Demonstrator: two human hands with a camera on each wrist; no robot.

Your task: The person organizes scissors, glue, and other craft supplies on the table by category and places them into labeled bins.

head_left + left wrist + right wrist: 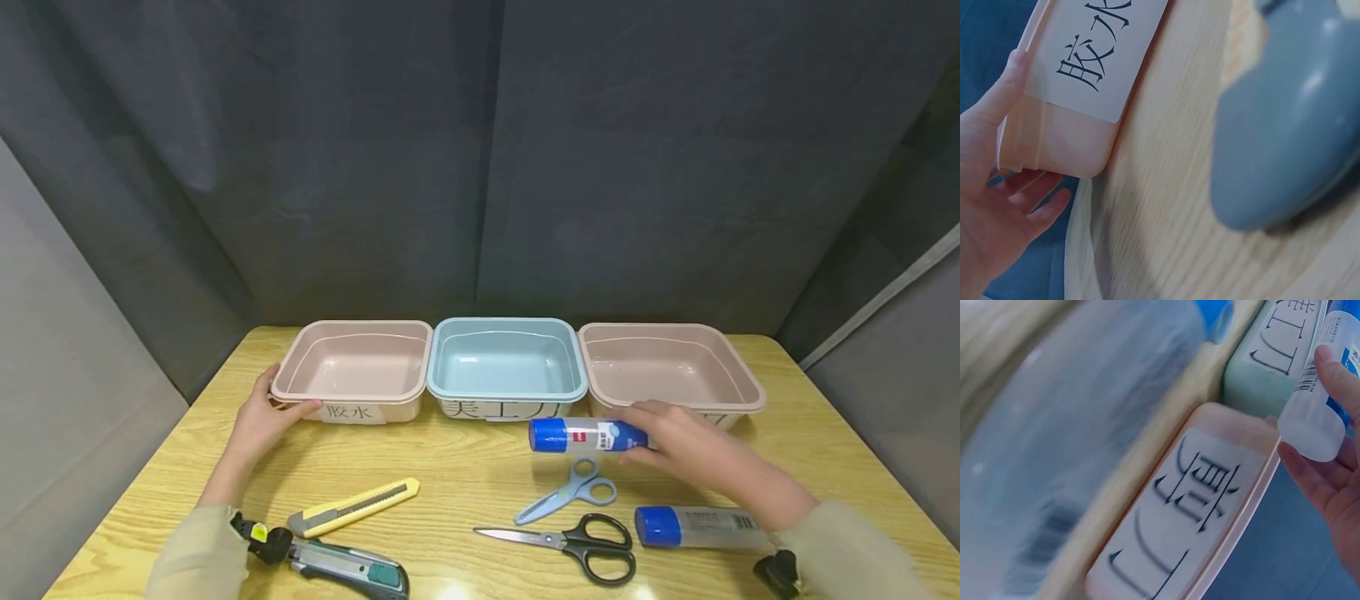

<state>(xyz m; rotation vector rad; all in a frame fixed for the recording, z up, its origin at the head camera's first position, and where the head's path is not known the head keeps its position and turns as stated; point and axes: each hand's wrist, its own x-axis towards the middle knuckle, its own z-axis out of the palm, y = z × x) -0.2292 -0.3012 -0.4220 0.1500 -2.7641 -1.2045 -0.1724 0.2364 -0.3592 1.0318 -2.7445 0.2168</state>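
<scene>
My left hand (262, 421) grips the near left corner of the left pink bin (401, 410), which has a white label in Chinese characters. In the left wrist view, the thumb lies along the bin's rim and the other fingers reach round its side. My right hand (686, 442) holds a clear glue bottle (587, 435) with a blue cap, pinched near one end. This bottle lies sideways in the head view, before the blue bin (504, 410) and the right pink bin (731, 419). Part of its near end is hidden by the fingers.
Below the held bottle are blue scissors (558, 502), black-handled scissors (581, 543) and a second glue bottle (712, 528). At the left front lie a yellow utility knife (356, 507) and a grey-green utility knife (348, 567). A dark curtain (480, 167) hangs behind the table (465, 475).
</scene>
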